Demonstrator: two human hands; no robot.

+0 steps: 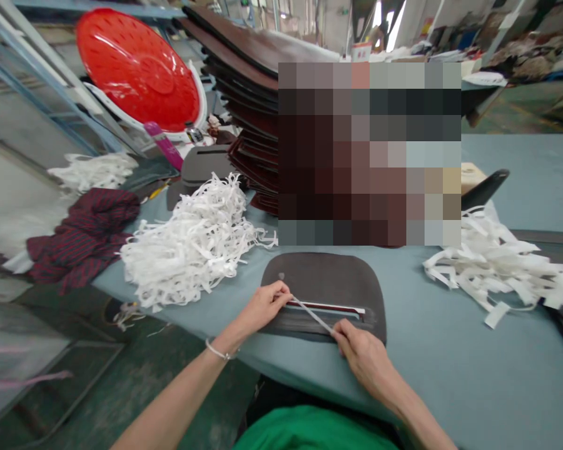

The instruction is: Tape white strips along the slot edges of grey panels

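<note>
A dark brown leather-like panel [328, 281] with rounded corners lies flat on the grey-blue table [450, 362] in front of me. Near its front edge runs a long slot with a red lining [338, 307]. My left hand [263, 306] pinches one end of a thin white strip [312, 312] at the slot's left end. My right hand [363, 353] pinches the strip's other end at the panel's front edge. The strip is stretched taut between both hands, lying diagonally over the slot.
Heaps of white strips lie left [192, 244] and right [497, 262] of the panel. A tall stack of dark panels [248, 112] stands behind. A red round plastic basket [138, 69], a striped cloth [84, 231] and a metal rack are at left. The table edge is near me.
</note>
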